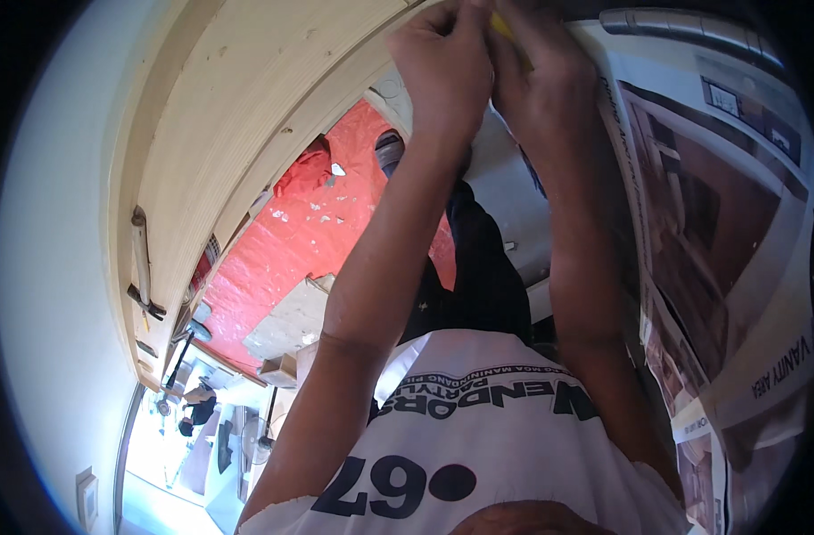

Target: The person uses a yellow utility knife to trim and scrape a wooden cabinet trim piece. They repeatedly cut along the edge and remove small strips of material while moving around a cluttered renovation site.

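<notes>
Wood [246, 98]; yellow thing [501, 27] (half-seen) against fingers [535, 34]

Shirt [549, 455], white, below the hands [447, 76]: dark print, inverted; one small line [505, 372], bold capitals [456, 407], large numerals [371, 488] beside a solid dot [452, 481]. Printed sheet [772, 205], right of the hands: dark captions at left edge [623, 143] and lower right [781, 370]; further lettering too small to read.
</notes>
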Demonstrator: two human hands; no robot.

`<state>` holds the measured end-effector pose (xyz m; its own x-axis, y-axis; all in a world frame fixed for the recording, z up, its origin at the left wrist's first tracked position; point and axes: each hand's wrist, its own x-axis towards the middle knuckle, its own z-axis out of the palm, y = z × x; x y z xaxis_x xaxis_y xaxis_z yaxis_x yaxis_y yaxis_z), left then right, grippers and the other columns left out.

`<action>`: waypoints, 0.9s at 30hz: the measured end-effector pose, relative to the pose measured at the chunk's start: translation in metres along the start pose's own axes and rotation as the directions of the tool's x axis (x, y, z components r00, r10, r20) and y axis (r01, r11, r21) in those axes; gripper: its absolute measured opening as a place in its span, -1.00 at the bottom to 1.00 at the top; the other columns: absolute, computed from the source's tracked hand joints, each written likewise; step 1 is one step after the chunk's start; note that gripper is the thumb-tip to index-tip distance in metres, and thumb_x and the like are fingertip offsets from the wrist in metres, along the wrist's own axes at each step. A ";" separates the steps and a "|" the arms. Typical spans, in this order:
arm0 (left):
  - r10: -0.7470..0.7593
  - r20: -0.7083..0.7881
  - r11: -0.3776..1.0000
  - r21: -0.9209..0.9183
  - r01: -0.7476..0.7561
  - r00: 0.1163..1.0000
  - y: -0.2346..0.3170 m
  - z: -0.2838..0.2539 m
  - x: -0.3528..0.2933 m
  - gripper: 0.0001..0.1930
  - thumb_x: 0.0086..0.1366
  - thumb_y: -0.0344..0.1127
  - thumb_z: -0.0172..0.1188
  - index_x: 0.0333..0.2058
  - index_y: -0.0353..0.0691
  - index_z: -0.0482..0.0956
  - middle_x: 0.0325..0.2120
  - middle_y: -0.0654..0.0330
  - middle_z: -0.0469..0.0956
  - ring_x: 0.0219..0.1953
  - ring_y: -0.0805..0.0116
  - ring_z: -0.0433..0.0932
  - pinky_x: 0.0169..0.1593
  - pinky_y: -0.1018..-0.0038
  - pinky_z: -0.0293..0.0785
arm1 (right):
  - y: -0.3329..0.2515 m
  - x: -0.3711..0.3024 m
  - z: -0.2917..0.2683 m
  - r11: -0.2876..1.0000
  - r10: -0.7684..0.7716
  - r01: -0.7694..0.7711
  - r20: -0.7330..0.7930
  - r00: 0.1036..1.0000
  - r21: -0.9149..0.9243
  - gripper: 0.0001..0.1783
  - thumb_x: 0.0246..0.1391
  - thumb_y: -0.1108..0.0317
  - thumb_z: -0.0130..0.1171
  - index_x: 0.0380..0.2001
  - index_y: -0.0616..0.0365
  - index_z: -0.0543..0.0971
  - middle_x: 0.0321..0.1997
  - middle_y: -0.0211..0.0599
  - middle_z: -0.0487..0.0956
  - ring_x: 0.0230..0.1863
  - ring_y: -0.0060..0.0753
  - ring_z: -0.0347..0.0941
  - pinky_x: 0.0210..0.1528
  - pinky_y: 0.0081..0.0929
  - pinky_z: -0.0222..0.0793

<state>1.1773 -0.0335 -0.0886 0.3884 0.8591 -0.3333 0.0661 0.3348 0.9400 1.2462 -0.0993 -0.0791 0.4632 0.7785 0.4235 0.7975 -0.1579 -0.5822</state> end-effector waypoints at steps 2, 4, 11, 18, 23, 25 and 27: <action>-0.037 -0.030 0.999 -0.006 0.036 0.999 0.001 0.002 -0.003 -0.69 0.36 -0.23 0.17 -0.35 -0.44 0.66 -0.59 0.32 0.53 -0.55 0.62 0.35 -0.48 0.61 0.30 | -0.003 -0.007 -0.005 0.993 0.116 -0.117 0.051 0.992 0.018 -0.64 0.18 0.38 0.05 -0.03 0.40 0.53 -0.20 0.21 0.57 -0.17 0.21 0.53 -0.13 -0.12 0.45; -0.038 -0.057 0.996 -0.088 0.032 0.998 0.001 0.007 -0.005 -0.69 0.35 -0.24 0.18 -0.35 -0.46 0.65 -0.59 0.31 0.54 -0.55 0.62 0.37 -0.48 0.61 0.31 | -0.005 -0.007 -0.007 0.987 0.160 -0.162 0.072 0.984 0.017 -0.64 0.18 0.37 0.05 -0.03 0.39 0.53 -0.18 0.21 0.57 -0.15 0.21 0.53 -0.12 -0.13 0.45; -0.004 -0.082 1.000 -0.006 0.003 0.997 0.004 0.010 -0.001 -0.69 0.35 -0.26 0.17 -0.35 -0.47 0.65 -0.59 0.29 0.54 -0.53 0.59 0.39 -0.46 0.59 0.34 | -0.009 0.000 -0.005 0.989 0.149 -0.148 0.046 0.988 -0.023 -0.63 0.21 0.33 0.06 -0.03 0.39 0.54 -0.16 0.22 0.57 -0.15 0.21 0.54 -0.11 -0.14 0.46; 0.113 -0.061 0.994 -0.004 -0.113 0.992 0.002 0.008 0.013 -0.67 0.36 -0.24 0.15 -0.37 -0.48 0.65 -0.63 0.27 0.53 -0.54 0.59 0.39 -0.47 0.57 0.34 | -0.014 0.007 -0.001 0.987 0.162 -0.162 0.017 0.987 -0.011 -0.65 0.23 0.33 0.05 -0.03 0.38 0.54 -0.13 0.19 0.58 -0.15 0.18 0.56 -0.10 -0.15 0.46; -0.002 0.003 1.000 0.013 0.002 1.000 0.001 0.004 0.005 -0.69 0.35 -0.26 0.16 -0.36 -0.48 0.65 -0.61 0.27 0.53 -0.54 0.60 0.38 -0.47 0.57 0.33 | -0.004 -0.007 0.001 0.995 0.093 -0.094 -0.045 0.995 -0.026 -0.67 0.23 0.35 0.04 -0.04 0.38 0.54 -0.11 0.16 0.58 -0.12 0.15 0.56 -0.08 -0.19 0.47; 0.019 -0.012 0.997 -0.071 -0.020 1.000 -0.003 0.010 -0.003 -0.70 0.35 -0.27 0.16 -0.36 -0.48 0.64 -0.61 0.28 0.53 -0.55 0.60 0.37 -0.48 0.57 0.32 | -0.005 -0.010 -0.001 0.995 0.101 -0.102 -0.041 0.994 -0.014 -0.68 0.22 0.37 0.06 -0.04 0.36 0.55 -0.13 0.15 0.59 -0.13 0.14 0.56 -0.09 -0.20 0.47; -0.030 -0.031 1.000 -0.009 0.029 0.999 -0.001 0.010 -0.003 -0.70 0.35 -0.27 0.17 -0.38 -0.48 0.64 -0.62 0.29 0.52 -0.56 0.60 0.36 -0.50 0.56 0.30 | -0.005 -0.010 -0.003 0.992 0.122 -0.122 -0.028 0.992 0.001 -0.69 0.21 0.40 0.08 -0.04 0.35 0.55 -0.15 0.13 0.60 -0.16 0.12 0.57 -0.11 -0.20 0.48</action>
<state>1.1852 -0.0404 -0.0874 0.3577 0.8604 -0.3630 0.0694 0.3632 0.9291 1.2383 -0.1086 -0.0780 0.5680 0.7361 0.3682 0.7344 -0.2514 -0.6304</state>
